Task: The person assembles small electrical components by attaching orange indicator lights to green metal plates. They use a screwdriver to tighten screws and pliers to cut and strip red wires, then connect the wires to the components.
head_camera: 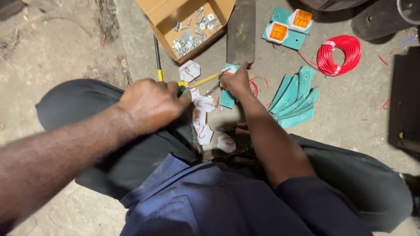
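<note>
The left hand point(151, 105) is clenched around a screwdriver point(205, 80), whose yellow shaft runs up and right toward the right hand point(236, 81). That hand's fingers press down on a green plate with an orange lamp point(228, 97) on the floor point(65, 57), just past the tip.

A box point(173, 17) of screws point(192, 30) is lying farthest out on the floor point(65, 48). Right of it, a wire coil point(339, 54) is placed beside two lamps point(288, 25); plates point(295, 100) are stacked nearer, caps point(203, 118) left of them.
</note>
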`<state>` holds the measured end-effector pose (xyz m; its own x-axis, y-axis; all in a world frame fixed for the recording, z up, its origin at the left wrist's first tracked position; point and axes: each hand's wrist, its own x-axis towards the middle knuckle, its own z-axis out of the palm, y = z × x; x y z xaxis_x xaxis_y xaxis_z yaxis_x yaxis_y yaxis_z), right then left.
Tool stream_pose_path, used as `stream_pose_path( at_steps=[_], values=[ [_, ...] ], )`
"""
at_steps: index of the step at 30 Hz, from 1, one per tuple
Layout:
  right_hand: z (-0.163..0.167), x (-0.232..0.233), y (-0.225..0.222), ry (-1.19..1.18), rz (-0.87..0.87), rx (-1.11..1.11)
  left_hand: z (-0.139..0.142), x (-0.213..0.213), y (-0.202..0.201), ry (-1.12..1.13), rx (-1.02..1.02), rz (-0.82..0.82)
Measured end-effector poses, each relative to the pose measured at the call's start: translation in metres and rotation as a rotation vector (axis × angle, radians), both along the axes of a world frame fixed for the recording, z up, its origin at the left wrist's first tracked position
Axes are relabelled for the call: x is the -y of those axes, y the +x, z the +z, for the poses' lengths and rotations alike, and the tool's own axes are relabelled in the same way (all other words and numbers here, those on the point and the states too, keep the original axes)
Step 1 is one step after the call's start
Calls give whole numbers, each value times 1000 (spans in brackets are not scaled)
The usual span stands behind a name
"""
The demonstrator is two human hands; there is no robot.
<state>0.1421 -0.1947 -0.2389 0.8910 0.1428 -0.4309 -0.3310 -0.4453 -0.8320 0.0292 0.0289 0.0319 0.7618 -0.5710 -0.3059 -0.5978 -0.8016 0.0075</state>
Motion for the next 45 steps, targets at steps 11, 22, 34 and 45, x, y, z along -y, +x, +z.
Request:
stream_pose_path(
  at_steps=[11, 22, 34, 45],
  values=[
    [-2, 4, 7, -9, 0, -21, -30, 6, -2, -391, -223, 541],
    [20, 15, 14, 79, -89, 106, 5, 9, -2, -177, 2, 574],
    [102, 24, 42, 1379, -592, -172, -101, 57, 74, -1286, -231, 1282],
    [124, 29, 26, 1419, -466, -279, -84, 104, 128, -1324, 351, 1068]
  ],
)
